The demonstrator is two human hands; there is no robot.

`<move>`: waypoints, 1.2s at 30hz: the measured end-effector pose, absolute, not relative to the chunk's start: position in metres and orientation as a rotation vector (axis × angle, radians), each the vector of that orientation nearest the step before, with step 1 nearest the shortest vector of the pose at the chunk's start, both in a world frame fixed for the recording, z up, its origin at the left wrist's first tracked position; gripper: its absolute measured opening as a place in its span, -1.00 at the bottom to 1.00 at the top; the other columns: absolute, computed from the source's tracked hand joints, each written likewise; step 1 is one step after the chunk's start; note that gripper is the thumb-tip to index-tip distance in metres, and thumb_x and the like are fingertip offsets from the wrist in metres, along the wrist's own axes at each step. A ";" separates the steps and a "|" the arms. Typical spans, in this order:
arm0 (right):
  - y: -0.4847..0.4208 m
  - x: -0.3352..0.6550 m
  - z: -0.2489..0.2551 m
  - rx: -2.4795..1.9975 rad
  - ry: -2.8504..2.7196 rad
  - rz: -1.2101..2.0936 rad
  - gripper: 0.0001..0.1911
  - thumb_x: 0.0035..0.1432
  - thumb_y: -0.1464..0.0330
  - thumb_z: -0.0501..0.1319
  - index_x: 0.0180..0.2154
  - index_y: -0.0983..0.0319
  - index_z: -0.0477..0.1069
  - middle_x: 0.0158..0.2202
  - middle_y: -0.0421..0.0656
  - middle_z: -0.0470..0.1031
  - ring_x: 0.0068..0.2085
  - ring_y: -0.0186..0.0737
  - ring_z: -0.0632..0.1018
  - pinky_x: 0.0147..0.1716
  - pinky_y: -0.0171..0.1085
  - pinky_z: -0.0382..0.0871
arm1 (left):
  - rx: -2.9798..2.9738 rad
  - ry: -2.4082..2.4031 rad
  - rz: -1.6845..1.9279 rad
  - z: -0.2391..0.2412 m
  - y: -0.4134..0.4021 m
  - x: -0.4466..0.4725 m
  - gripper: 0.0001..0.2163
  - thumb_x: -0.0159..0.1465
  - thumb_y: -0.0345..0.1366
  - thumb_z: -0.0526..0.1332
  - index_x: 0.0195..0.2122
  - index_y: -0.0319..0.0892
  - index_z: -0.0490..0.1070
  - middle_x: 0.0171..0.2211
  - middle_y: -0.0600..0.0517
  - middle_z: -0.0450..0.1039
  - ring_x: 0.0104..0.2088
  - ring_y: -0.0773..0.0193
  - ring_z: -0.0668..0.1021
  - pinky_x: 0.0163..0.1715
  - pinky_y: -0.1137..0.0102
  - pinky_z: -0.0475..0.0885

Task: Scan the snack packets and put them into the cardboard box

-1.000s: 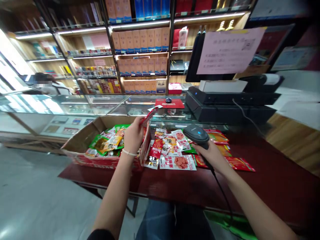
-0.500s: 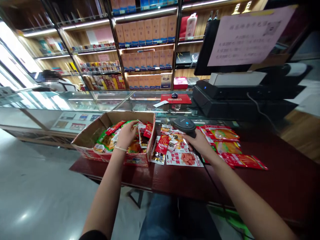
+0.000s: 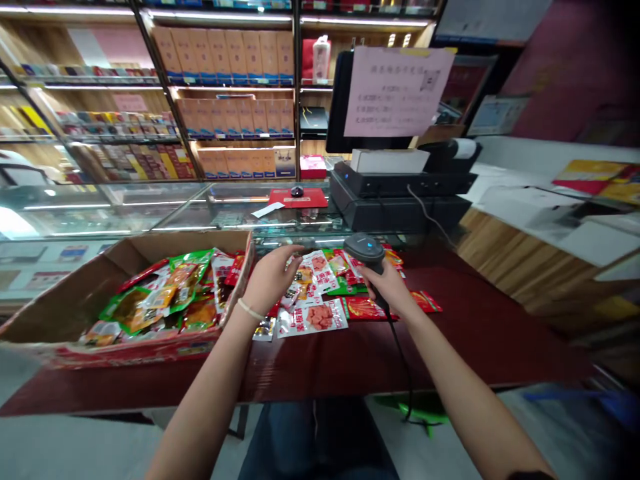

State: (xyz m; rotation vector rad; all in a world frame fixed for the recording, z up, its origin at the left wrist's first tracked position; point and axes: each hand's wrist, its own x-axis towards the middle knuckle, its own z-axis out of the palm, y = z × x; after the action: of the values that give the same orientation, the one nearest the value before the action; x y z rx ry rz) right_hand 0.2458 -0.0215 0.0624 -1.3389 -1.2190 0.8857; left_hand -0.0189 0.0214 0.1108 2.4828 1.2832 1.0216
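My right hand grips a black handheld barcode scanner with a blue light, its cord trailing toward me over the table edge. My left hand hovers open over a loose pile of snack packets on the dark red table, fingers reaching toward them and holding nothing. A white packet with red print lies at the front of the pile. To the left stands an open cardboard box filled with several green, orange and red snack packets.
Behind the table runs a glass display counter with a red mouse pad and mouse. A black till with monitor and pink paper notice stands at back right. Shelves of boxed goods line the wall.
My left hand dropped the red packet into the box, then moved right and now hovers over the loose pile. My view swung right; the scanner stays in my right hand.
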 end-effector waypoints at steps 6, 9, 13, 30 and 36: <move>-0.040 0.312 0.050 -1.357 -1.088 0.783 -0.66 0.04 0.12 0.35 -0.28 0.13 0.27 -0.69 -0.36 0.30 -0.76 -0.37 0.26 -0.78 -0.36 0.08 | 2.518 1.118 0.860 0.075 0.048 0.076 -0.71 0.34 -0.28 0.11 0.05 -0.16 0.43 0.01 -0.08 0.52 0.02 0.09 0.54 0.04 0.23 0.42; -0.047 0.345 0.040 -1.382 -1.017 0.773 -0.65 0.04 0.13 0.36 -0.30 0.13 0.26 -0.68 -0.36 0.30 -0.76 -0.36 0.26 -0.79 -0.36 0.08 | 2.529 1.025 0.791 0.055 0.058 0.123 -0.71 0.31 -0.33 0.12 0.03 -0.18 0.44 0.01 -0.10 0.52 0.02 0.08 0.53 0.07 0.22 0.40; -0.053 0.376 0.032 -1.385 -0.974 0.771 -0.65 0.04 0.13 0.36 -0.26 0.13 0.27 -0.69 -0.37 0.30 -0.76 -0.36 0.27 -0.79 -0.36 0.11 | 2.590 0.930 0.791 0.026 0.069 0.183 -0.66 0.27 -0.41 0.13 0.07 -0.22 0.41 0.07 -0.14 0.45 0.09 0.09 0.48 0.14 0.22 0.35; -0.037 0.373 0.032 -1.313 -0.936 0.827 -0.63 0.02 0.12 0.37 -0.30 0.14 0.24 -0.67 -0.38 0.30 -0.76 -0.38 0.27 -0.78 -0.37 0.10 | 2.468 1.159 0.886 0.018 0.076 0.180 -0.86 0.31 -0.27 0.14 -0.21 -0.15 0.46 -0.26 -0.04 0.53 -0.23 0.19 0.54 -0.23 0.36 0.37; -0.020 0.335 0.039 -1.231 -1.020 0.877 -0.64 0.07 0.15 0.35 -0.29 0.12 0.20 -0.66 -0.39 0.31 -0.73 -0.39 0.30 -0.75 -0.38 0.15 | 1.487 1.130 1.278 0.003 0.086 0.103 -0.70 0.15 -0.04 0.29 -0.33 -0.20 0.44 -0.44 0.07 0.47 -0.45 0.31 0.48 -0.41 0.45 0.35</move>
State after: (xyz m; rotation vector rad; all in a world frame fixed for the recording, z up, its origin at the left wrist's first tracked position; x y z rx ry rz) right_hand 0.3349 -0.0201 0.0386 -1.2313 -1.0204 0.8774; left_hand 0.1030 0.0863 0.0033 1.4866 1.1302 1.2784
